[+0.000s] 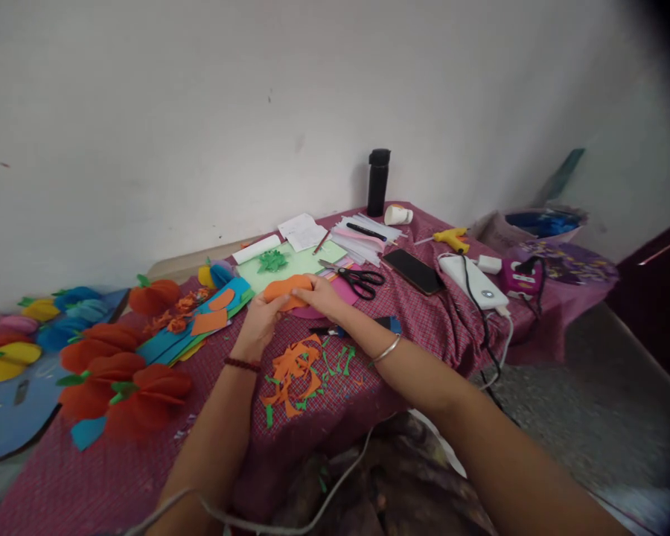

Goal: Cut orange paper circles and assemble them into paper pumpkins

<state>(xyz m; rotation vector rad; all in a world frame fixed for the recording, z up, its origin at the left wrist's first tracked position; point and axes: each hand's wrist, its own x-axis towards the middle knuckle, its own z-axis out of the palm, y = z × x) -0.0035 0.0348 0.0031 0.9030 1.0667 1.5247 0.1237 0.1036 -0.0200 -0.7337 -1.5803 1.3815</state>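
Note:
Both my hands meet at the middle of the table around an orange paper cutout (286, 287) with a curved outline. My left hand (261, 321) pinches its near left side, thumb on top. From the right, my right hand (319, 295) grips its edge, fingertips close to the left thumb. Just right of them lie black-handled scissors (360, 281) on a pink paper sheet (343, 292). Below my hands are orange paper scraps (295, 372) and green paper scraps (338, 362). A green paper piece (272, 260) rests on a pale green sheet (307, 262) behind.
Orange paper pumpkins (148, 394) and coloured sheets (182, 335) lie to the left. Toward the right are a phone (413, 271), a white power bank (472, 283) with cables, a yellow glue gun (452, 239) and a paper cup (398, 216). A black bottle (377, 183) stands by the wall.

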